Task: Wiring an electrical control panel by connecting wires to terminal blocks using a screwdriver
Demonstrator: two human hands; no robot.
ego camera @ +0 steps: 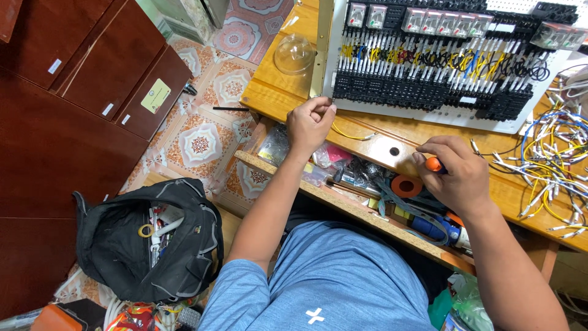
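Observation:
A white wiring panel (392, 113) with rows of black terminal blocks, relays and coloured wires lies on a wooden desk (275, 92). My left hand (310, 122) rests at the panel's near left corner, fingers pinched on the end of a yellow wire (352, 135) that trails to the right across the desk. My right hand (456, 175) is closed around an orange-handled tool (433, 163), probably a screwdriver, over the desk's front edge; its tip is hidden by my fingers.
A heap of loose white, yellow and blue wires (554, 159) lies right of the panel. An open drawer (367, 184) under the desk holds an orange tape roll (407, 185) and clutter. A black tool bag (153, 239) stands on the floor, and a clear dome (294, 54) on the desk's left.

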